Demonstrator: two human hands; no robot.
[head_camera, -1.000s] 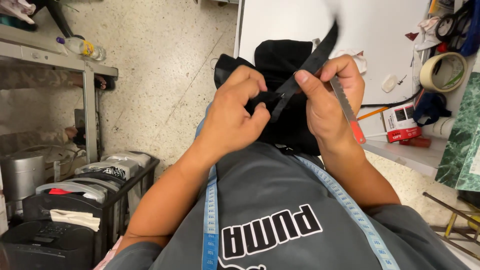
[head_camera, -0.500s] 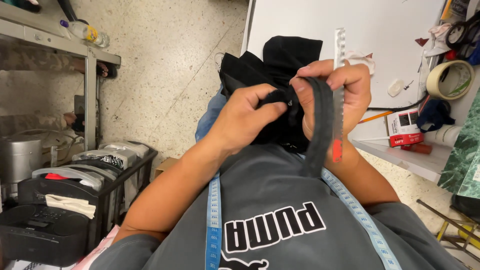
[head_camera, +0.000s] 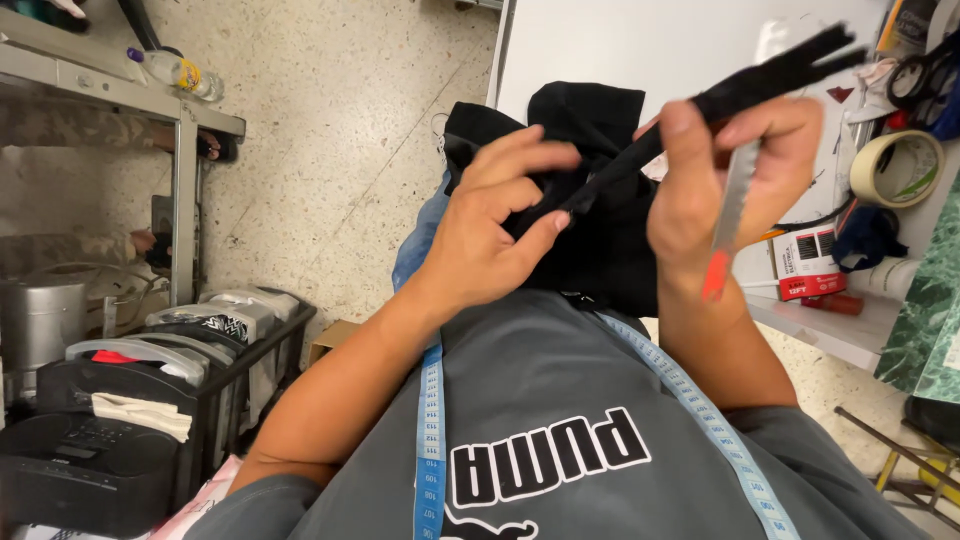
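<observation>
Below both hands, speckled terrazzo floor (head_camera: 330, 130); white table (head_camera: 640, 45) beyond. Left hand (head_camera: 490, 235) pinches black fabric (head_camera: 590, 150); right hand (head_camera: 735, 165) grips black strap (head_camera: 770, 75) and blade (head_camera: 728, 215).

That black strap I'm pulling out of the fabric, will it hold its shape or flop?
Likely floppy: the black strap looks straight only where the right hand pulls it taut from the black fabric under the left hand. Probably light, since fingertips alone pinch it.

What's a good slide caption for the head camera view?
Left hand pinches black fabric while right hand pulls a black strap and holds a blade tool.
</observation>
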